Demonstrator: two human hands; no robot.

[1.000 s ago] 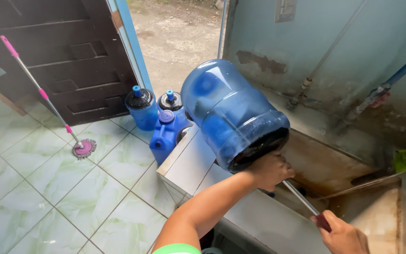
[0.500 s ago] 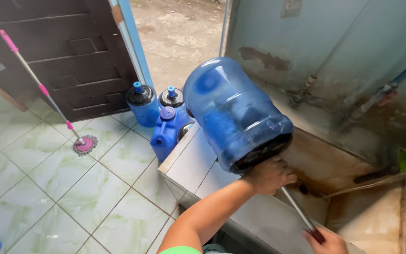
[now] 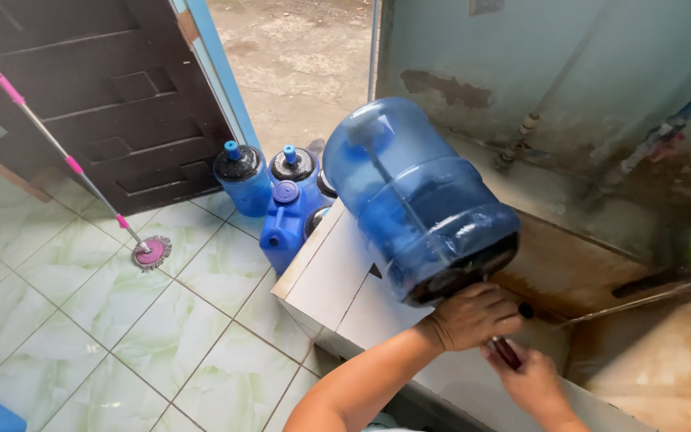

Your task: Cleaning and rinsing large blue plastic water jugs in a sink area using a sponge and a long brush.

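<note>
A large blue water jug (image 3: 421, 196) lies tilted on its side on a white tiled ledge (image 3: 333, 280), its mouth toward me. My left hand (image 3: 473, 316) grips the jug at its neck end and props it up. Just below, my right hand (image 3: 531, 380) holds the dark red handle of a long brush (image 3: 507, 352) whose thin rod runs in through the mouth and up inside the jug.
Two round blue jugs (image 3: 243, 178) and a blue jerrycan (image 3: 285, 220) stand on the green tiled floor by the ledge. A pink-handled mop (image 3: 149, 252) leans near a dark wooden door (image 3: 113, 104). A stained wash basin (image 3: 577, 272) lies to the right.
My right hand has moved up close under my left hand, pushing the brush rod deeper into the jug. The jug has stayed tilted on the ledge.
</note>
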